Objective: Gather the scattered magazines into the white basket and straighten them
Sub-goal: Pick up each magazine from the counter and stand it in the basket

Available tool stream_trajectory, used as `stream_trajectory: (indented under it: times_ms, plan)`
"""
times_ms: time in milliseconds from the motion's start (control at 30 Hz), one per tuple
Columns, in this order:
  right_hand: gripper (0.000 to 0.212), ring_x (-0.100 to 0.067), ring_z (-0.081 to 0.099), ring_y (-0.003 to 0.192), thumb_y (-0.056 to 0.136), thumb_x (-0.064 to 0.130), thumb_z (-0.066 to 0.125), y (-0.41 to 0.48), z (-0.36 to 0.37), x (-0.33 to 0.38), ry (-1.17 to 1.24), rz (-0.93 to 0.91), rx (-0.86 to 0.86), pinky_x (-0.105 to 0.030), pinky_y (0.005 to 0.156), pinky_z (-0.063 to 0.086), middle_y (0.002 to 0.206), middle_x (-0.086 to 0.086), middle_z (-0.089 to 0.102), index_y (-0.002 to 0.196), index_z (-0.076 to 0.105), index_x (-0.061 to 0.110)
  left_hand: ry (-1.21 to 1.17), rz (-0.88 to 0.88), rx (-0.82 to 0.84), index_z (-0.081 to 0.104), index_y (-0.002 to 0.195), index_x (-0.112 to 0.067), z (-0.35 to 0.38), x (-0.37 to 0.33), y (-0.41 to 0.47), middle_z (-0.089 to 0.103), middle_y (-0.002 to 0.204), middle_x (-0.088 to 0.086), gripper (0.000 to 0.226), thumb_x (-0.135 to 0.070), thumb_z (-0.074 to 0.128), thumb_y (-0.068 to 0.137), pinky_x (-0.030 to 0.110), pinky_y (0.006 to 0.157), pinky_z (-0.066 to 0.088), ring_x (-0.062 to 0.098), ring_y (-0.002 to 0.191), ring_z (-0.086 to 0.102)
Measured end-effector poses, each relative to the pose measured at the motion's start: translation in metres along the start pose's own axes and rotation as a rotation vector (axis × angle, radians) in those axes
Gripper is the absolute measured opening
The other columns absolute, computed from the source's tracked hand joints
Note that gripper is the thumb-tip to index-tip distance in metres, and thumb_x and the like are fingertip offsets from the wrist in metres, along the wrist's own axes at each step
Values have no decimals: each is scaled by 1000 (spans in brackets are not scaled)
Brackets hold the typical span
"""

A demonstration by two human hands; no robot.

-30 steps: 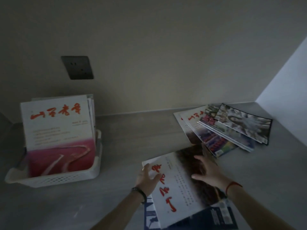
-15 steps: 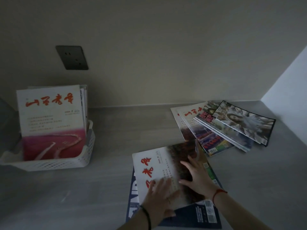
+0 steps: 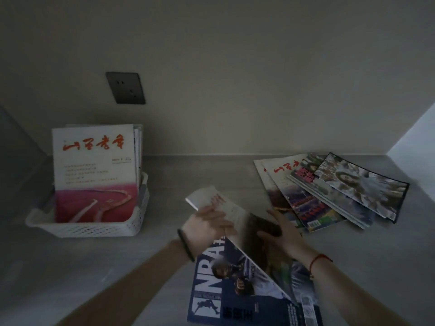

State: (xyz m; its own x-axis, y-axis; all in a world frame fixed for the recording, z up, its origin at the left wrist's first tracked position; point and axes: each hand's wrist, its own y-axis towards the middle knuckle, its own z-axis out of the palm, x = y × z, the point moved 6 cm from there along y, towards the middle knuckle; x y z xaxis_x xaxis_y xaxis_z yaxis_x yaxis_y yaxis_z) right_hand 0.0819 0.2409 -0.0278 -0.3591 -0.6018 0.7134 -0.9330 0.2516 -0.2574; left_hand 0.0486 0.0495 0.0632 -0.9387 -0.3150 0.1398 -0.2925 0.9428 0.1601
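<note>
Magazine [image 3: 237,215] now tilted up; fanned pile [image 3: 329,194] beside.

Basket [image 3: 98,228] left, magazine pile [image 3: 329,196] right

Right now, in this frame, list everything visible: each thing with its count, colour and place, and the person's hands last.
white basket: one, white lattice plastic, left on the counter.
magazines in the basket: several upright, exact count hidden; front cover white over pink-red with red lettering.
lifted magazine: one, pale cover with red lettering, tilted up off the counter, centre.
NBA magazine: one, dark blue, flat at bottom centre, partly under the lifted one.
fanned magazines: about five, mixed colours, overlapping, right rear.
wall socket: one, dark grey, on the wall.
counter: one, grey.
left hand: dark wristband, gripping the lifted magazine's left edge.
right hand: red wrist string, supporting its right side.
</note>
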Motion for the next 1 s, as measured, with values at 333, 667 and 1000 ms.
stream_trajectory:
  times_ms: [333, 667, 1000]
  plan:
    - [43, -14, 69, 88, 85, 26, 50, 14, 58, 125, 991, 80, 440, -27, 68, 56, 98, -3, 71, 123, 51, 6, 74, 216, -639, 74, 85, -16, -152, 84, -44, 74, 93, 0, 18, -18, 56, 82, 30, 108, 32, 24, 101, 64]
    - [12, -7, 69, 71, 85, 6, 60, 52, 91, 253, 1099, -95, -16, -16, 56, 54, 77, 5, 73, 83, 66, 16, -1098, -897, -714, 41, 131, -35, -102, 252, -174, 53, 129, 0, 40, -26, 46, 93, 16, 77, 54, 3, 97, 60]
    - [22, -19, 59, 94, 87, 5, 56, 92, 146, 357, 624, -216, -253, -29, 79, 46, 101, -6, 65, 109, 62, 3, -1130, -1242, -718, 48, 126, -8, -69, 326, -248, 51, 133, 13, 33, -15, 45, 94, 36, 107, 33, 30, 123, 46]
